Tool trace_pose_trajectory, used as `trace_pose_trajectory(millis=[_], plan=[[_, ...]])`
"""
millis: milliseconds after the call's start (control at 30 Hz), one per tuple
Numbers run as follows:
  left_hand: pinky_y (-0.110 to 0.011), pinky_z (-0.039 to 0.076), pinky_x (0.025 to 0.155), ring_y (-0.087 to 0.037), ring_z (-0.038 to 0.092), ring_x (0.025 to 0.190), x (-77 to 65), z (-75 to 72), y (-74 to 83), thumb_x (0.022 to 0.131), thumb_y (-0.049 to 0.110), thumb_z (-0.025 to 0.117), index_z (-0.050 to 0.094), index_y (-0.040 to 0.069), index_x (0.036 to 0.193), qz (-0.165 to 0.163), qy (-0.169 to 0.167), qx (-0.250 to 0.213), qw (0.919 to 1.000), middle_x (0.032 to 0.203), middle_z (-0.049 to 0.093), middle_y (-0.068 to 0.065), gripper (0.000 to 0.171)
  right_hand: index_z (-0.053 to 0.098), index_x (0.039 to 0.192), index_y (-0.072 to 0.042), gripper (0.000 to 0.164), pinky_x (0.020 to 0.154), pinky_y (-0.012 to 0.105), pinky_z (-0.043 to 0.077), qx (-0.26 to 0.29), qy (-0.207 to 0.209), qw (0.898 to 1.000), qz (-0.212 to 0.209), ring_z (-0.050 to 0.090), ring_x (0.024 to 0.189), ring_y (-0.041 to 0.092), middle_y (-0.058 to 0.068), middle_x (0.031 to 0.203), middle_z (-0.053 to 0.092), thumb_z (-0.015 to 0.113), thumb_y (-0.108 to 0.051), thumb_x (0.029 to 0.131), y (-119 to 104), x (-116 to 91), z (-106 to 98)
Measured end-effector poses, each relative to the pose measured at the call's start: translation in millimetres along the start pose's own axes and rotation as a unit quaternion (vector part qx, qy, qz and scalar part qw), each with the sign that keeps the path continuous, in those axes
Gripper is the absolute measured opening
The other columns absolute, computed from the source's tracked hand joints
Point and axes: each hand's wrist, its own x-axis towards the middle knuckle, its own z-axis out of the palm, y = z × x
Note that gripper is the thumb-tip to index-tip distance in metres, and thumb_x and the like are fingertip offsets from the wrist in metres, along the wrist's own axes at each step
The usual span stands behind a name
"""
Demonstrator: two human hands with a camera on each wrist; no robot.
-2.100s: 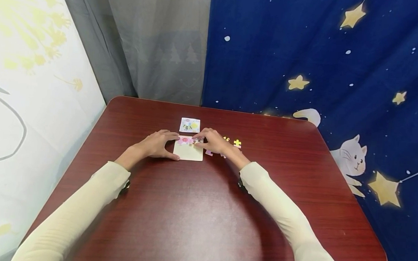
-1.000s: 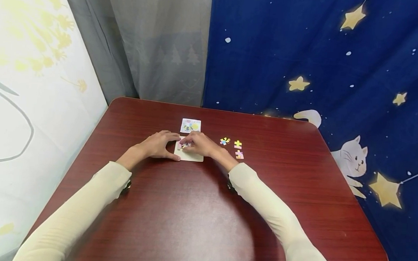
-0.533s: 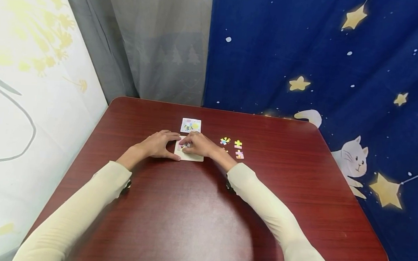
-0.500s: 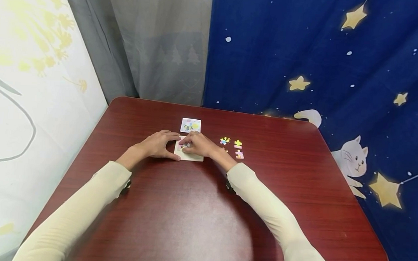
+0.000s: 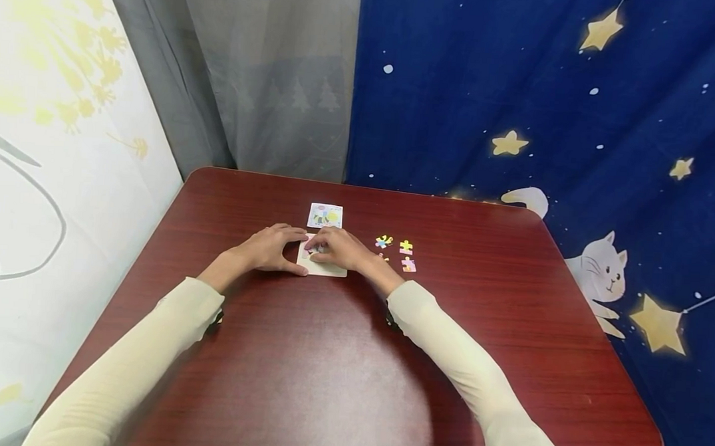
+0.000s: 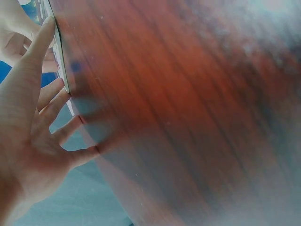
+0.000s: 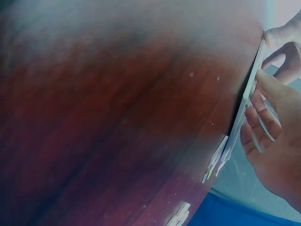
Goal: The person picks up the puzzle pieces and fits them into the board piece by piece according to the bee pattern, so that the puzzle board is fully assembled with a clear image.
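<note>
A small cream puzzle board [image 5: 329,271] lies on the table, with pink and other coloured pieces on its far part. My left hand [image 5: 266,247] steadies its left side, thumb at the near corner and fingers by the far corner. In the left wrist view the fingers of the left hand [image 6: 35,122] are spread, and the thumb lies along the board edge. My right hand [image 5: 343,249] reaches over the board and pinches a puzzle piece low on its surface, mostly hidden by the fingers. From the right wrist, the right hand's thumb and fingertips [image 7: 261,75] show right at the board.
Several loose puzzle pieces, among them a blue-and-yellow one [image 5: 383,241], a yellow one [image 5: 406,246] and a pink one [image 5: 408,264], lie right of the board. A picture card with a bee [image 5: 324,215] lies just beyond it. Curtains stand behind the reddish-brown table [image 5: 326,381].
From its place at the board's right edge two seconds ago, my right hand has moved left over the board. It has stayed nearly still since. My left hand has hardly moved.
</note>
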Motion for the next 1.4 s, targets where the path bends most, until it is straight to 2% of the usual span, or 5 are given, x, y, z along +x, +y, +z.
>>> trace_pose_trajectory(millis=[567,733,1033,1400], plan=[[-0.065,0.036,0.113,-0.04,0.038,0.147,0.8,-0.3,0.2,0.078,0.065,0.083,0.056,0.01,0.15,0.009,0.006,-0.001,0.9999,0.156,0.051,-0.011,0.095,0.077,0.123,-0.024,0.024,0.095,0.032,0.049,-0.046,0.003,0.999,-0.004,0.06,0.107,0.014,-0.002,0.114,0.069,0.072,-0.028,0.1,-1,-5,1],[-0.065,0.036,0.113,-0.04,0.038,0.148,0.2,1.7,-0.6,0.078,0.065,0.083,0.056,0.009,0.151,0.007,0.004,-0.003,1.0,0.157,0.05,-0.011,0.096,0.077,0.125,-0.022,0.025,0.098,0.032,0.049,-0.033,-0.005,0.999,-0.005,0.061,0.112,0.015,-0.001,0.119,0.069,0.073,-0.025,0.1,-3,-6,0],[-0.064,0.035,0.114,-0.04,0.038,0.147,-0.1,1.4,0.6,0.077,0.063,0.085,0.057,0.009,0.149,0.007,0.008,-0.005,0.9999,0.156,0.051,-0.011,0.094,0.076,0.126,-0.016,0.028,0.098,0.03,0.049,0.004,-0.006,1.0,0.004,0.063,0.112,0.014,0.001,0.12,0.071,0.073,-0.024,0.1,1,-10,-8],[-0.063,0.035,0.115,-0.039,0.038,0.147,-2.1,0.7,2.9,0.078,0.063,0.084,0.055,0.011,0.151,-0.002,0.004,-0.004,1.0,0.157,0.05,-0.012,0.094,0.075,0.129,-0.017,0.03,0.098,0.033,0.049,-0.011,0.005,0.999,0.034,0.062,0.112,0.017,0.002,0.124,0.071,0.071,-0.027,0.101,22,-23,-24]])
